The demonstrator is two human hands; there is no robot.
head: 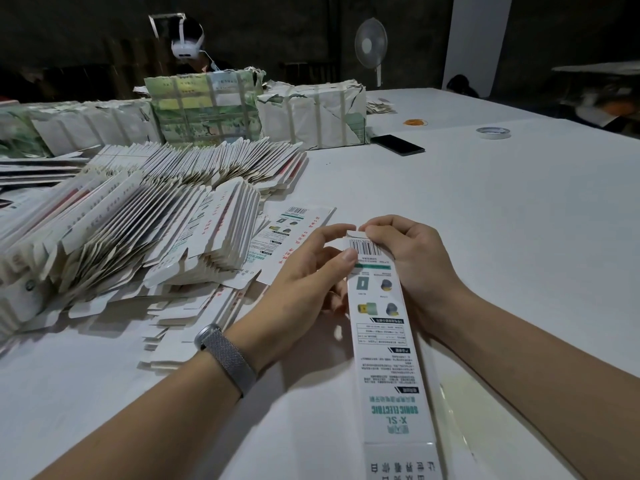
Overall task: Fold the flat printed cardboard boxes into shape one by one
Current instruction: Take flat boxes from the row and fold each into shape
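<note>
Head view: at centre frame both hands work the far end of a long printed cardboard box (384,341), which runs from there down to the bottom edge, where it is cut off. The left hand (304,271) curls round the box's left side, thumb pressed beside the barcode; its lower fingers (334,299) are partly hidden behind the box. The right hand (405,251) pinches the small end flap (355,233) with curled fingers. Flat boxes (138,216) are heaped at left on the white table (502,220). Wrapped bundles (311,112) stand at upper centre; details beyond are dim.
</note>
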